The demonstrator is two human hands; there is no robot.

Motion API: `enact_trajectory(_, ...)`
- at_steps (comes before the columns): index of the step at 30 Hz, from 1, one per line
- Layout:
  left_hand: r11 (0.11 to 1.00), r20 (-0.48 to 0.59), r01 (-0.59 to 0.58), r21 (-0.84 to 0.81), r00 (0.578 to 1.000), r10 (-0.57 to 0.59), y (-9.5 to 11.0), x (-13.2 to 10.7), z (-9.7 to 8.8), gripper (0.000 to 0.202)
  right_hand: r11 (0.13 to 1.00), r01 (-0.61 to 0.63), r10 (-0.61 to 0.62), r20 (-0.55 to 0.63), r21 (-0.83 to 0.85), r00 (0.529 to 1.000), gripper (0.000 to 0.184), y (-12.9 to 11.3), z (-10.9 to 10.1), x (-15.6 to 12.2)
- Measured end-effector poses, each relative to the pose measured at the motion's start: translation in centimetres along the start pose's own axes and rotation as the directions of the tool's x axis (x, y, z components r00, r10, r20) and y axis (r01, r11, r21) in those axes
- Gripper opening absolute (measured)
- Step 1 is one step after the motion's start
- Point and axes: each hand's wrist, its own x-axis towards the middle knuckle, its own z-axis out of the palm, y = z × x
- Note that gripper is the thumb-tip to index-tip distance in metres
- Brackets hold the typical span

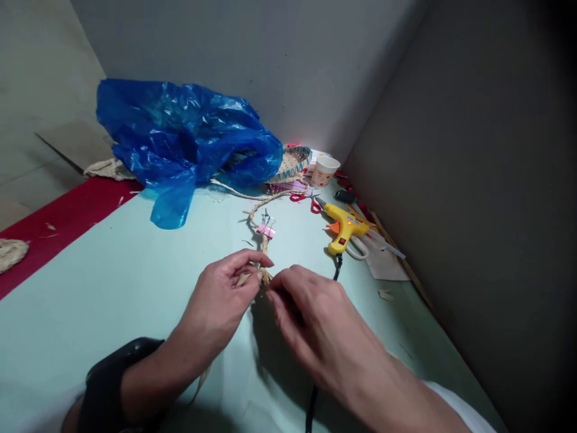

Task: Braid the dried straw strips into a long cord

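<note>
A tan braided cord (265,245) of flat, straw-like strands runs from the back of the table toward me. A pink binder clip (265,231) grips it a little beyond my fingers. My left hand (229,288) pinches the near end of the braid between thumb and fingers. Close beside it, my right hand (311,319) is closed on strands at the same spot, its fingertips partly hiding them. One loose strand (202,380) hangs below my left wrist, which wears a black band.
A blue plastic bag (189,132) covers the back left, beside a woven basket (295,161) and a paper cup (325,171). At right lie a yellow glue gun (346,230) with a black cord, red-handled scissors (315,206) and a dark spool (345,196). Grey walls stand behind and right.
</note>
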Motion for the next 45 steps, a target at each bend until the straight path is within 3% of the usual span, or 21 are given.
enact_trajectory(2,0.998,0.014,0.019,-0.054,1.000,-0.018,-0.1,-0.1,0.1,0.016,0.988,0.082,-0.087,-0.028,-0.133,0.996,0.017,-0.3,1.2,-0.4)
enact_trajectory(6,0.979,0.047,0.092,-0.183,0.995,-0.085,0.1,-0.4,-0.1,0.018,0.888,0.222,-0.259,-0.040,-0.403,0.965,0.031,-0.5,3.6,-0.8)
enact_trajectory(10,0.946,0.095,0.141,-0.292,0.988,-0.118,0.5,-0.6,-0.6,0.024,0.868,0.268,-0.326,-0.073,-0.417,0.943,0.022,-0.3,4.6,-0.9)
enact_trajectory(15,0.967,0.077,0.076,-0.241,0.995,-0.059,0.5,-0.5,-1.0,0.028,0.862,0.269,-0.339,-0.094,-0.429,0.936,0.028,-0.7,3.9,-0.9)
enact_trajectory(19,0.982,0.053,0.062,-0.180,0.997,-0.053,0.6,-0.6,-1.2,0.027,0.938,0.317,-0.335,-0.137,-0.139,0.932,0.021,-0.5,1.1,-0.6)
enact_trajectory(22,0.987,0.058,0.063,-0.148,0.997,-0.055,0.8,-0.7,-1.4,0.030,0.982,0.152,-0.120,-0.244,0.114,0.962,0.020,0.6,-1.1,0.1)
enact_trajectory(24,0.987,0.083,0.070,-0.144,0.995,-0.058,0.8,-0.7,-1.5,0.030,0.971,0.020,0.006,-0.111,0.236,0.994,0.030,1.5,-1.7,0.8)
enact_trajectory(27,0.988,0.105,0.061,-0.139,0.993,-0.047,0.6,-0.4,-1.3,0.030,0.914,-0.085,0.015,0.177,0.397,0.984,0.026,2.3,-1.5,1.7)
enact_trajectory(35,0.992,0.102,0.049,-0.116,0.994,-0.037,0.2,-0.5,-1.2,0.030,0.841,-0.125,0.036,0.176,0.526,0.984,0.021,1.7,0.6,1.7)
enact_trajectory(38,0.996,0.089,0.023,-0.092,0.996,-0.015,0.1,-0.8,-1.1,0.030,0.895,-0.094,0.050,0.110,0.436,0.993,0.015,1.4,1.1,1.7)
enact_trajectory(42,0.998,0.053,0.017,-0.053,0.998,-0.015,0.1,-1.2,-0.8,0.029,0.982,-0.079,0.062,0.101,0.172,0.993,0.018,1.0,1.4,1.7)
enact_trajectory(45,0.994,0.032,0.058,-0.092,0.998,-0.055,0.2,-1.4,-0.8,0.029,0.999,0.042,-0.039,0.090,-0.032,0.995,0.017,1.0,1.9,1.8)
